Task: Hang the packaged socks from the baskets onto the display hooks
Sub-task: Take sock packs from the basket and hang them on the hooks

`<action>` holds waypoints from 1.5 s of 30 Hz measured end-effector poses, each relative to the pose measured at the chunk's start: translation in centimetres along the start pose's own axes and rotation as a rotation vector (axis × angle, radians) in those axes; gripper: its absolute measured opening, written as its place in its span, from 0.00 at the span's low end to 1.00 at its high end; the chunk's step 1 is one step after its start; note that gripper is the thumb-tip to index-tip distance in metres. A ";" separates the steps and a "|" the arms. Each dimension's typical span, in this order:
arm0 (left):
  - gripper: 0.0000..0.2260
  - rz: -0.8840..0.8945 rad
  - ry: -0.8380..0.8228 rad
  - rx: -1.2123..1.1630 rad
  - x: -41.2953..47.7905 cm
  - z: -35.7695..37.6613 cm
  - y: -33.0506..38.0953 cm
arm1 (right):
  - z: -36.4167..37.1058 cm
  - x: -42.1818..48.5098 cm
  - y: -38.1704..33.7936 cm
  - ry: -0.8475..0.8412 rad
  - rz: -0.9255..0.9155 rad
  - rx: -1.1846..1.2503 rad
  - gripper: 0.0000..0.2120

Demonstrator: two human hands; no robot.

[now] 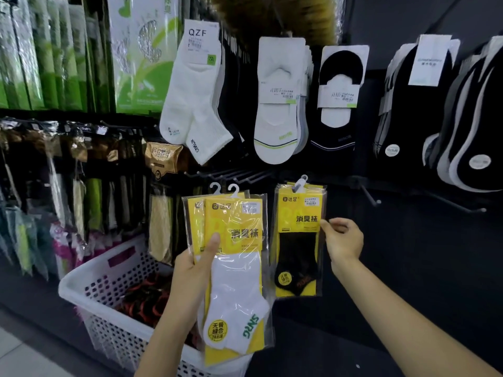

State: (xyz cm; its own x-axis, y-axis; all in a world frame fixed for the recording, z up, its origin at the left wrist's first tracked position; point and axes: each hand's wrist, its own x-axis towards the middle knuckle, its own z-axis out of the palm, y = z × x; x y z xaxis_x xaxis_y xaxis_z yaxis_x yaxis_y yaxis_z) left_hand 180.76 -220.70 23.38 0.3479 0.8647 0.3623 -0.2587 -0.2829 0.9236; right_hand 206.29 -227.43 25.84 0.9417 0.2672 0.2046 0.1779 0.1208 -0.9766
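My left hand [200,263] grips two yellow-carded packs of white socks [234,281], held upright with their white plastic hangers at the top. A pack of black socks on the same yellow card [298,240] hangs from a display hook [299,183], with more packs stacked behind it. My right hand [341,239] pinches the right edge of that hanging pack between thumb and fingertips. Below my left arm stands a white perforated basket [114,281] with dark and red packaged items inside.
Bare black hooks [370,198] jut out to the right of the hanging pack and along the rail above my left hand. White and black socks hang on the upper row. Stocking packs fill the racks at the left.
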 end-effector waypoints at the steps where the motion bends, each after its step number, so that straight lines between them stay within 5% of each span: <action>1: 0.20 0.004 0.003 0.013 -0.1 0.4 0.0 | -0.4 -0.3 0.2 0.024 -0.003 -0.005 0.08; 4: 0.25 -0.023 -0.018 -0.004 -0.5 1.6 -0.2 | -1.4 -2.3 0.1 -0.076 -0.016 0.042 0.07; 8: 0.19 -0.072 -0.077 -0.078 -0.7 3.1 -0.7 | -1.8 -7.1 -1.6 -0.499 -0.018 0.143 0.11; 11: 0.09 -0.032 -0.086 -0.084 -1.0 4.4 -0.9 | -1.9 -9.4 -2.3 -0.632 -0.018 0.209 0.08; 15: 0.08 -0.015 -0.065 -0.070 -1.4 4.9 -0.6 | -2.5 -9.7 -2.4 -0.597 0.018 0.286 0.07; 18: 0.23 0.050 0.017 0.077 -1.2 3.8 -0.2 | -3.0 -8.7 -2.8 -0.544 0.024 0.296 0.08; 28: 0.24 0.180 0.176 0.191 -0.2 0.3 0.1 | -1.1 -4.5 -4.3 -0.414 -0.129 0.131 0.06; 38: 0.25 0.176 0.133 0.157 -0.5 1.5 0.5 | 1.5 -1.4 -2.3 -0.200 -0.075 0.046 0.03; 42: 0.25 0.146 0.100 0.132 -0.5 2.4 0.3 | 0.3 -1.4 -0.7 0.010 -0.122 0.004 0.12; 45: 0.22 0.172 0.052 0.088 -0.8 3.3 0.1 | -0.9 -2.9 -0.2 -0.011 -0.114 0.041 0.11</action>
State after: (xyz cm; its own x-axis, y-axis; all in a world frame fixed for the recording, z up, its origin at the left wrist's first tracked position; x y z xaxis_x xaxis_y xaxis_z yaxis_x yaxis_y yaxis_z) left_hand 183.41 -222.79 23.58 0.2579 0.8203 0.5105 -0.2298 -0.4611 0.8571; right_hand 203.75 -229.10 25.42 0.9129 0.2599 0.3147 0.2713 0.1895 -0.9436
